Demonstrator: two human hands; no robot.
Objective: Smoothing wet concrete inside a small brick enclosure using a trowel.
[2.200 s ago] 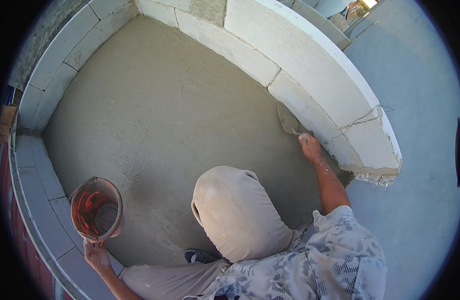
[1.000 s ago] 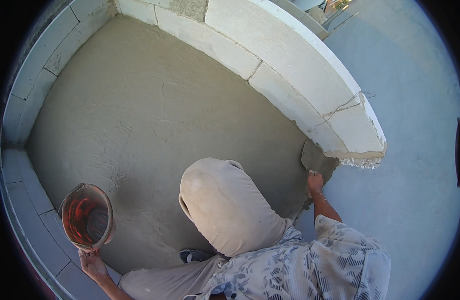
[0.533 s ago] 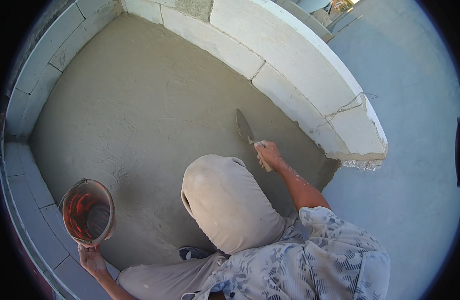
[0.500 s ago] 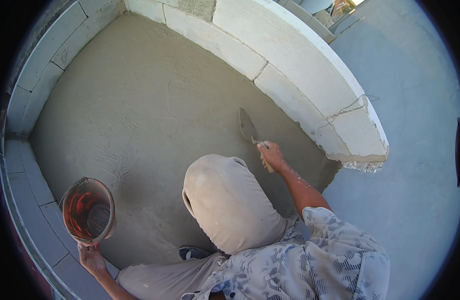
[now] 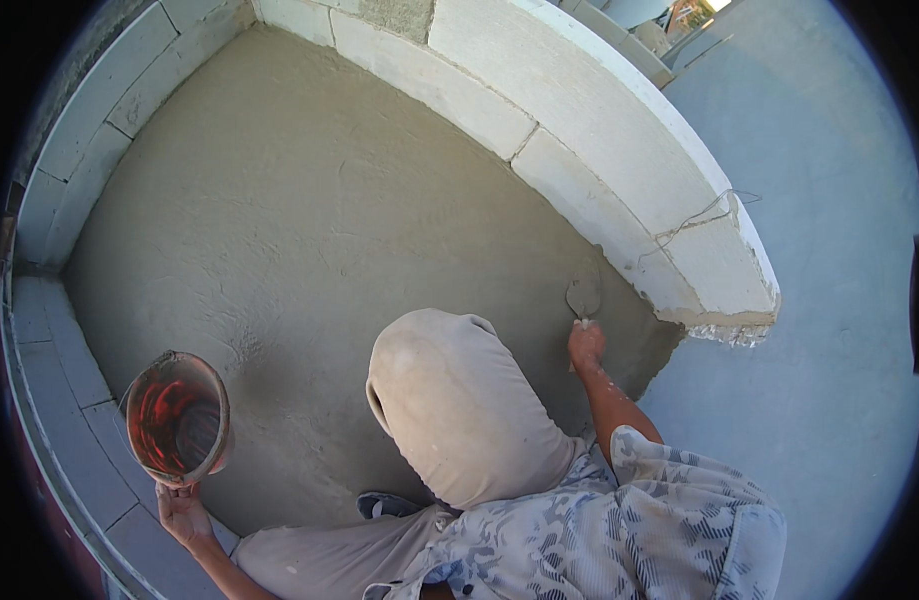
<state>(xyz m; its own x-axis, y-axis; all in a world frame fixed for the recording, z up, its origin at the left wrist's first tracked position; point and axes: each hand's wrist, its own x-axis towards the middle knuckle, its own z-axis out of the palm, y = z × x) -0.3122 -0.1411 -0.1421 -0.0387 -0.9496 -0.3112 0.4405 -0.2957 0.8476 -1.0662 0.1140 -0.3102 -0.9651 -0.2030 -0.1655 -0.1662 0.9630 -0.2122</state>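
The trowel (image 5: 583,297) lies just ahead of the right hand (image 5: 585,345), firmly closed around it; the half-curled left hand (image 5: 184,515) holds the bucket (image 5: 179,420)

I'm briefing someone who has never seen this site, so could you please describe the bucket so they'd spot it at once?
Start with the wide grey floor bordered by pale block walls. Toward its lower left, the left hand holds a round, open bucket. Its red-streaked inside sets it apart from the grey and white surfaces around it.
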